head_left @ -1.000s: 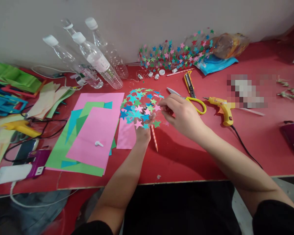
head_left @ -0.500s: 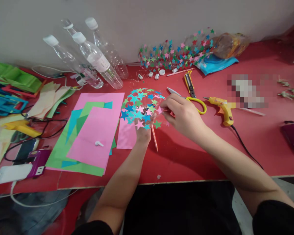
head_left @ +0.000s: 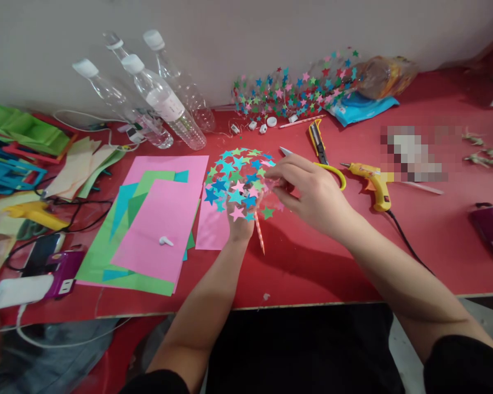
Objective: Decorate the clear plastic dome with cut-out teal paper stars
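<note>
A clear dome covered with blue, green and pink paper stars (head_left: 234, 180) is held up over the red table by my left hand (head_left: 241, 218), whose fingers are mostly hidden behind it. At the dome's right side is my right hand (head_left: 308, 189), its fingers bent and pinched near the stars; what they grip is too small to make out. A pink patterned pencil (head_left: 260, 235) lies just right of my left wrist. Scissors with yellow handles (head_left: 340, 178) are partly covered by my right hand.
Paper sheets (head_left: 152, 230) lie left, with an earbud on top. Clear bottles (head_left: 164, 101) stand behind. A star-covered bottle (head_left: 296, 90) lies at the wall. Right are a cutter (head_left: 317, 141) and a yellow glue gun (head_left: 373, 183). Another glue gun (head_left: 36, 213) sits far left.
The star-covered dome has turned or tilted slightly, its stars shifting a little right and down. My right hand has moved slightly right. At the lower left edge, part of another person's arm has appeared.
</note>
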A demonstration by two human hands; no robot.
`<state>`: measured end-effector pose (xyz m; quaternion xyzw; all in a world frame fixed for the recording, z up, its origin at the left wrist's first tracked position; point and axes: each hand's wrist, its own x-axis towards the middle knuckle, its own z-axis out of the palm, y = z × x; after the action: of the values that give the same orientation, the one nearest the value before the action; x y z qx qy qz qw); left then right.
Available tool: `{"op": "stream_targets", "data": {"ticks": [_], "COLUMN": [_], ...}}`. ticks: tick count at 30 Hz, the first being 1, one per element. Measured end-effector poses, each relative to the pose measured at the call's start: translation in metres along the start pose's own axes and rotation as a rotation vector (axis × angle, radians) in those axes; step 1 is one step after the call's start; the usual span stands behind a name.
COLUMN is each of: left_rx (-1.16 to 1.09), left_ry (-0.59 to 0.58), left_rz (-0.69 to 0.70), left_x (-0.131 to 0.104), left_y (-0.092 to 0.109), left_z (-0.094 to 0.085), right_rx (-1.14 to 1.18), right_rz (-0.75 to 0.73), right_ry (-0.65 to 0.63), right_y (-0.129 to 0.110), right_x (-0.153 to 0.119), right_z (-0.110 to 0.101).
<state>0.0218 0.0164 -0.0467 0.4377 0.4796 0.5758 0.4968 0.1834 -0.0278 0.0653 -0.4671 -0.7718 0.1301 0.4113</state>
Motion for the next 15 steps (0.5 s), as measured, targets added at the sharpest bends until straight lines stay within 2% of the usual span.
{"op": "stream_targets", "data": {"ticks": [7, 15], "left_rx": [0.011, 0.003], "left_ry": [0.061, -0.025], "left_rz": [-0.069, -0.039], "left_x": [0.001, 0.001], "left_y": [-0.003, -0.014], "left_z": [-0.003, -0.006], "right_rx": [-0.083, -0.154], "right_rz": [-0.046, -0.043], "right_ry": [0.010, -0.023], "right_y": [-0.002, 0.005], "right_x": [0.004, 0.004], "right_z": [-0.019, -0.003]}}
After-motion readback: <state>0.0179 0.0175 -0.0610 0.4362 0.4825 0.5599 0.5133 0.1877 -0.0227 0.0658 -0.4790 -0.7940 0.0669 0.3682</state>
